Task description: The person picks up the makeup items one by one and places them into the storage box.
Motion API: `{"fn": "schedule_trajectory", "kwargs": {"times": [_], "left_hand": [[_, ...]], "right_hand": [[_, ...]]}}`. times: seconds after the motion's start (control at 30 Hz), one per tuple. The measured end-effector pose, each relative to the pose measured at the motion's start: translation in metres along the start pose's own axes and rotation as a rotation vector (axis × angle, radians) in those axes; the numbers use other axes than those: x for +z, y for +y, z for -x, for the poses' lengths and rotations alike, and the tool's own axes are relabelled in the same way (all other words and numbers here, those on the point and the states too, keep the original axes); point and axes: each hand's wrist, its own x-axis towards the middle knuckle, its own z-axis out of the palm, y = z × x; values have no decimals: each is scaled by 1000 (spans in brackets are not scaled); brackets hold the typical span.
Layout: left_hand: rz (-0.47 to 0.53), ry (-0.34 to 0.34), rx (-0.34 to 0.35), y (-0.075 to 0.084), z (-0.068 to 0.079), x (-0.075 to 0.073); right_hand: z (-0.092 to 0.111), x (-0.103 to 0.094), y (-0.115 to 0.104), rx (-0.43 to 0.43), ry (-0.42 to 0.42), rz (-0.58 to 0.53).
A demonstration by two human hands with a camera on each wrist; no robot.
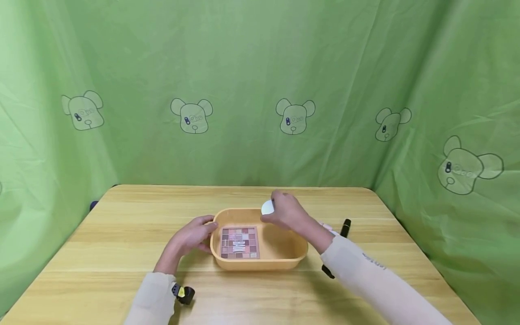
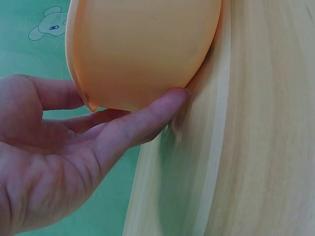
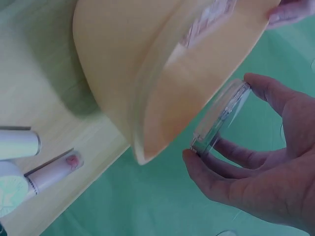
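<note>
An orange plastic basin [image 1: 264, 265] stands on the table, with an eyeshadow palette [image 1: 251, 239] lying in its left half. My left hand [image 1: 192, 235] holds the basin's left end, thumb over the rim; in the left wrist view its other fingers [image 2: 142, 120] lie against the outer wall and base edge. Above the basin's back rim, right of the middle, my right hand [image 1: 287, 211] pinches a round, clear-edged compact [image 3: 221, 115] by its edges, tilted. Its white face [image 1: 267, 207] shows in the head view. The compact appears apart from the basin.
Right of the basin lie a black tube [image 1: 345, 228] and another black item [image 1: 327, 271], partly behind the right forearm. The right wrist view shows a pink tube [image 3: 54, 172], a white cylinder [image 3: 19, 143] and a round pale-green-topped item [image 3: 12, 194]. Green curtain [image 1: 243, 153] surrounds the table.
</note>
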Motion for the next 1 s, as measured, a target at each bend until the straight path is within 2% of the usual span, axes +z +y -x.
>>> {"fn": "schedule_trajectory", "kwargs": {"times": [0.3,0.53,0.8,1.0], "left_hand": [[6,-9,5,-1,0,1],[3,-9,5,0,1,1],[-2,-6,5,1,1,0],[3,-8,7,1,1,0]], "right_hand": [[11,19,-5,-44,-48,28],[15,34,2,-74,-51,146],[17,41,5,-55,-75,113],[18,45,6,-43,-115,139]]}}
